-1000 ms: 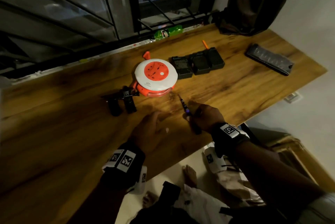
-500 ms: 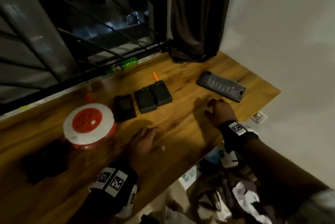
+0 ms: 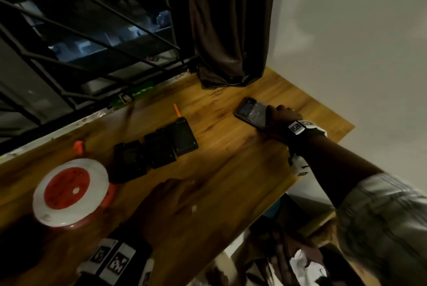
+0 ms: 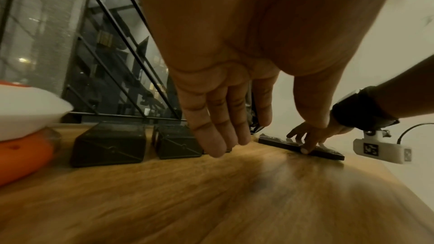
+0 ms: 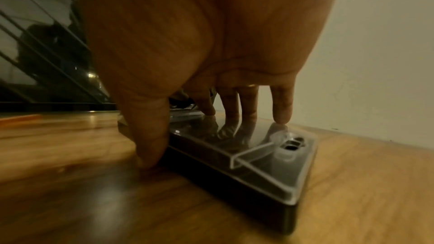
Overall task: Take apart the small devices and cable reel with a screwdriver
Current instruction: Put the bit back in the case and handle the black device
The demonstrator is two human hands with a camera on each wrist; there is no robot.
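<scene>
R hand (image 3: 283,115) thumb + fingers clamped on flat black case (image 5: 246,155), L hand (image 3: 166,204) relaxed, fingers apart, on table (image 3: 231,170)

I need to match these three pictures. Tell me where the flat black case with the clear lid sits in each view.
Head: flat black case at upper right, near the table's far corner, under the right hand.
Left wrist: right of centre, low and thin, the right hand's fingers on it.
Right wrist: centre to lower right, fingertips on its lid.
Shared landmark: the barred window.
</scene>
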